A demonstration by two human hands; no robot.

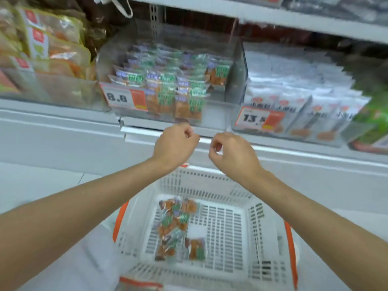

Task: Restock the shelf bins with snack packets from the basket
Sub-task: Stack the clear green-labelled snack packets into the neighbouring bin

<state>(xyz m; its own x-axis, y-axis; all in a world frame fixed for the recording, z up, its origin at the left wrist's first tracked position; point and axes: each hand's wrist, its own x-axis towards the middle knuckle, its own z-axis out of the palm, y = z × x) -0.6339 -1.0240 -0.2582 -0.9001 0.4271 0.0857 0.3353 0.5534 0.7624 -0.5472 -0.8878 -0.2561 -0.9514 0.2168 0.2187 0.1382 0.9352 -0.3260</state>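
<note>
A white plastic basket point(226, 185) with orange handles sits on the floor below me, with several orange-and-green snack packets point(175, 223) lying in its left half. On the shelf above, a clear bin point(233, 89) holds rows of the same packets point(168, 80) behind an 8.8 price tag point(123, 97). My left hand point(175, 143) and my right hand point(233, 154) hover side by side just below the bin's front edge, above the basket. Both have loosely curled fingers and hold nothing.
A bin of white packets point(294, 95) with a 13.5 tag stands to the right. Yellow-orange bagged goods point(48, 43) fill the bin on the left. A grey shelf ledge point(63, 127) runs below the bins, another shelf point(252, 13) above. Green packs point(375, 122) sit far right.
</note>
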